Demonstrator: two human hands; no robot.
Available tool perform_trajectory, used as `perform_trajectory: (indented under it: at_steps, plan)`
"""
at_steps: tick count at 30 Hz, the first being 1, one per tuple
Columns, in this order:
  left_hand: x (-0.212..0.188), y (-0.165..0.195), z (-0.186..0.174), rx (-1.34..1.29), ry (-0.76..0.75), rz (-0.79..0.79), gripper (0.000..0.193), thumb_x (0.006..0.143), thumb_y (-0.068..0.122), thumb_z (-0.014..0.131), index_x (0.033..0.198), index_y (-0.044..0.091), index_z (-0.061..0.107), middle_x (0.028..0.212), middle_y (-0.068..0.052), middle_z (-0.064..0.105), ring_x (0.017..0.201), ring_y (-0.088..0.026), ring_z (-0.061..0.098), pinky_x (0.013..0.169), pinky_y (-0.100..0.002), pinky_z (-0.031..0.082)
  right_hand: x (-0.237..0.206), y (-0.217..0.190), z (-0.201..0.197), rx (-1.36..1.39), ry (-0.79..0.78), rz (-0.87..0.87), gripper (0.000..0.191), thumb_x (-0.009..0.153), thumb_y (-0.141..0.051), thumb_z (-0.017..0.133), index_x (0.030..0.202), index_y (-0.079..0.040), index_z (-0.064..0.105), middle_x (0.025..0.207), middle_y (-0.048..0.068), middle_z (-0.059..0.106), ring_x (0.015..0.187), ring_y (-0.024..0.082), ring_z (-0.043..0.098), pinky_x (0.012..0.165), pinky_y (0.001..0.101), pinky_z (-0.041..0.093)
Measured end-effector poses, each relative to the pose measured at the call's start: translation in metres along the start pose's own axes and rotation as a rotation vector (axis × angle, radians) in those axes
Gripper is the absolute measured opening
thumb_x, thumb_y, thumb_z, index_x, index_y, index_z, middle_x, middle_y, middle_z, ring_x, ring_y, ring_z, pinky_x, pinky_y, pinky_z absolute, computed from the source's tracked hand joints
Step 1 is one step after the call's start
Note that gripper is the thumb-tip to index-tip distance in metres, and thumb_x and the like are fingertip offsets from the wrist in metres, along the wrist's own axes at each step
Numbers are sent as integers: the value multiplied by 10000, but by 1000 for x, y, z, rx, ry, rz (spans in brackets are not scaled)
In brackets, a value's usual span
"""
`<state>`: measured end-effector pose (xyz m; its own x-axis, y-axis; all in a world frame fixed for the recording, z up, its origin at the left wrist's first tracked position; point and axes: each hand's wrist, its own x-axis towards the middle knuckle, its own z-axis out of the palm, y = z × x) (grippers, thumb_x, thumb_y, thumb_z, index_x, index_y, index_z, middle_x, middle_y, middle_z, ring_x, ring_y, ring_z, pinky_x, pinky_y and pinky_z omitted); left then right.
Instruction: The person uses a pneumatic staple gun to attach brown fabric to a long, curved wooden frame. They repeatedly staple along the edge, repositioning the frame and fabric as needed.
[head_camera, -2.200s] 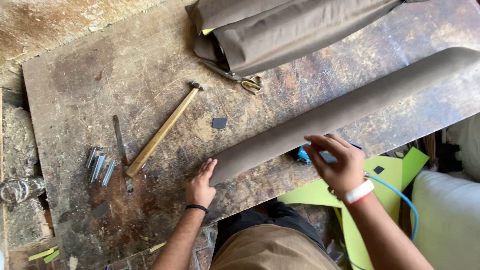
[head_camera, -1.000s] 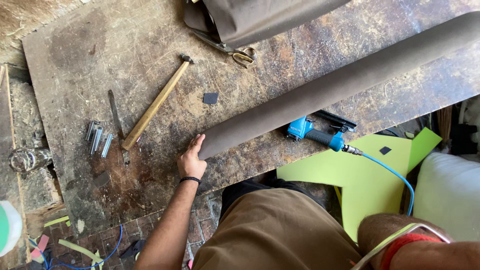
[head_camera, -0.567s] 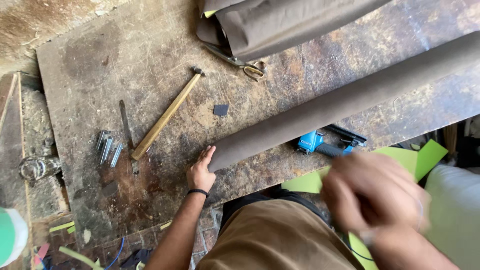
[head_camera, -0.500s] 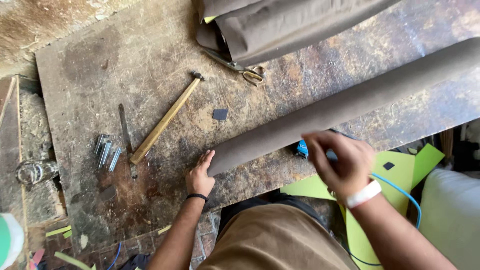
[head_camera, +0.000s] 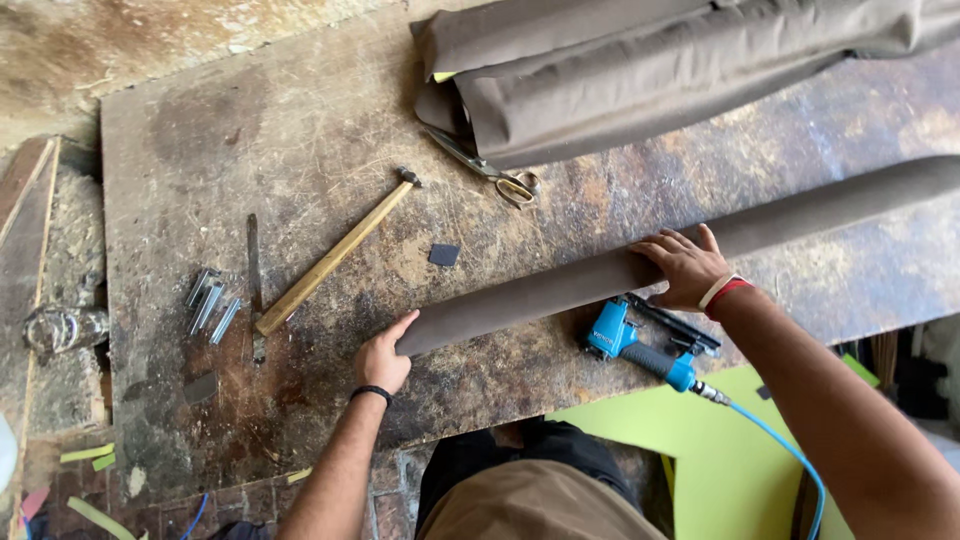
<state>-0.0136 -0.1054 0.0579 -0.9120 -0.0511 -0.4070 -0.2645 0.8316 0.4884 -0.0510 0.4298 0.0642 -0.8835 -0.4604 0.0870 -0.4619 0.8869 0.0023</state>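
The left hand (head_camera: 382, 358) cups the near end of the long brown fabric-wrapped strip (head_camera: 640, 262); the right hand (head_camera: 688, 266) presses flat, fingers spread, on its middle. Just below that hand, the blue pneumatic stapler (head_camera: 640, 345) overhangs the bench edge and could get knocked off.

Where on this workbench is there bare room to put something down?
Bare wood lies at the far left corner of the worn wooden workbench, beyond the wooden-handled hammer, and on the near edge between the left hand and the blue pneumatic stapler. It is crowded around the staple strips, scissors and folded brown fabric.
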Motion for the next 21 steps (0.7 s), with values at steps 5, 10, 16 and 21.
perform_trajectory:
  at_steps: [5, 10, 16, 21]
  plan:
    - [13, 7, -8, -130, 69, -243, 586, 946, 65, 642, 1447, 361, 578, 1279, -70, 723, 1098, -224, 730, 931, -396, 615, 34, -1, -29, -44, -336, 224, 434, 883, -405, 722, 1308, -345, 654, 1241, -62, 734, 1161, 170, 696, 1066, 409, 482]
    - [0, -13, -21, -544, 660, -223, 889, 775, -32, 698, 1553, 110, 290, 1378, -200, 494, 1122, -259, 614, 831, -426, 597, 77, -42, -127, -3, -694, 394, 456, 882, -562, 697, 1291, -365, 658, 1112, -52, 765, 986, 183, 753, 868, 371, 616]
    - [-39, 5, -7, -620, -160, -205, 498, 863, 264, 743, 1338, 142, 652, 1257, -86, 746, 1076, -200, 728, 915, -394, 615, 87, -102, -205, 244, -649, 470, 497, 773, -537, 791, 1195, -283, 727, 1053, 31, 803, 1005, 231, 745, 937, 395, 561]
    - [-69, 64, 15, -736, -690, 261, 697, 910, 502, 674, 1481, 141, 503, 1414, -120, 663, 1326, -232, 621, 1095, -420, 528, 95, -156, -206, 707, -325, 617, 547, 714, -351, 866, 1182, -105, 725, 1050, 118, 792, 1001, 267, 738, 915, 396, 550]
